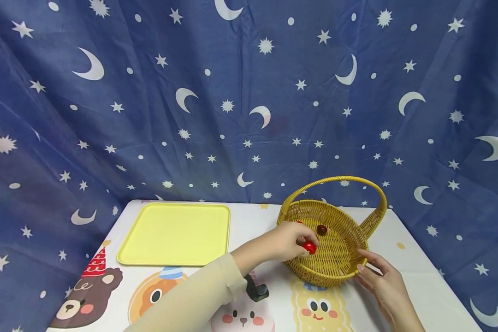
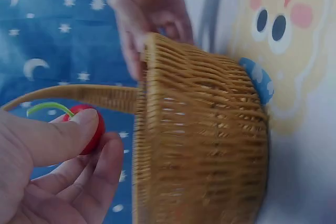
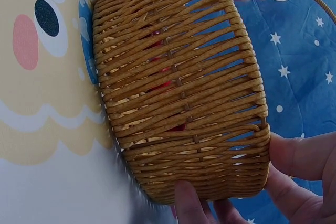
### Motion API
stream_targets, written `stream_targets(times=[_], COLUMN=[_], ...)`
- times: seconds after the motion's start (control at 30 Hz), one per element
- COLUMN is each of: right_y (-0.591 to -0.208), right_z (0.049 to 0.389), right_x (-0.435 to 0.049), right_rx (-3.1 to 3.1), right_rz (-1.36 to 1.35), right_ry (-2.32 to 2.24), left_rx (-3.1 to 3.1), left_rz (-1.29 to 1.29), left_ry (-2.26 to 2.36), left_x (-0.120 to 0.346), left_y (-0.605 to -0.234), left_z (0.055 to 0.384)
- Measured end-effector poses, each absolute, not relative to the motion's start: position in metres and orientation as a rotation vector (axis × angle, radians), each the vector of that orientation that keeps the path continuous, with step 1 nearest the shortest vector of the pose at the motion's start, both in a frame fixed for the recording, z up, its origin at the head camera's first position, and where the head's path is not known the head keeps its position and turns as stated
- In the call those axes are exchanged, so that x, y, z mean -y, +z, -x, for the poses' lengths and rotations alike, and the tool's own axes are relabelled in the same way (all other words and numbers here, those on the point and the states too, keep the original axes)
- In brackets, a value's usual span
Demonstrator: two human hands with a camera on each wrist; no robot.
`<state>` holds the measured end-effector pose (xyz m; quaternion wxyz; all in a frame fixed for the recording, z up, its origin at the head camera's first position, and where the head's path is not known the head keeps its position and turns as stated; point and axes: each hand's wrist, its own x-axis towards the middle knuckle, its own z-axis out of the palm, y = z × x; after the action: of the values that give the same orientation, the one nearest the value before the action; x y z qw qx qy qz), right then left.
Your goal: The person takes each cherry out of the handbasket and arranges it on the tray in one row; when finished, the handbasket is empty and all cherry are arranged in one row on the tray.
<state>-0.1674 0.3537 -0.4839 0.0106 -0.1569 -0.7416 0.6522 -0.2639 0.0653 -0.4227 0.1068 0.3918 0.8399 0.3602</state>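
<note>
My left hand pinches a red cherry between thumb and fingers. A curved green stem shows on it in the left wrist view. Both are over the left part of a round wicker basket with a tall arched handle. Inside the basket lies a dark red cherry, and a bit of another red thing shows behind my left hand. My right hand grips the basket's near right side, thumb at the rim and fingers against the outer wall, as the right wrist view shows.
To the left on the table lies a yellow rectangular tray. The tablecloth is white with cartoon animals. Behind the table hangs a blue curtain with moons and stars. A dark object sits at my left wrist.
</note>
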Motion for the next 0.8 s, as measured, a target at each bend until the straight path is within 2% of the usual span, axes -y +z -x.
stream_targets(times=[0.17, 0.3, 0.57, 0.8], right_y=[-0.483, -0.484, -0.483, -0.484], right_z=[0.170, 0.170, 0.169, 0.169], right_x=[-0.352, -0.351, -0.351, -0.353], right_rx=[2.295, 2.311, 2.333, 2.329], right_rz=[0.523, 0.526, 0.532, 0.503], right_ry=[2.049, 2.038, 2.028, 2.018], left_rx=[-2.514, -2.592, -2.737, -2.804], left_rz=[-1.115, -0.972, -0.431, -0.335], left_ry=[1.256, 1.353, 1.364, 1.260], left_x=[-0.014, 0.032, 0.108, 0.130], left_y=[-0.416, -0.425, -0.468, -0.502], left_z=[0.257, 0.262, 0.304, 0.335])
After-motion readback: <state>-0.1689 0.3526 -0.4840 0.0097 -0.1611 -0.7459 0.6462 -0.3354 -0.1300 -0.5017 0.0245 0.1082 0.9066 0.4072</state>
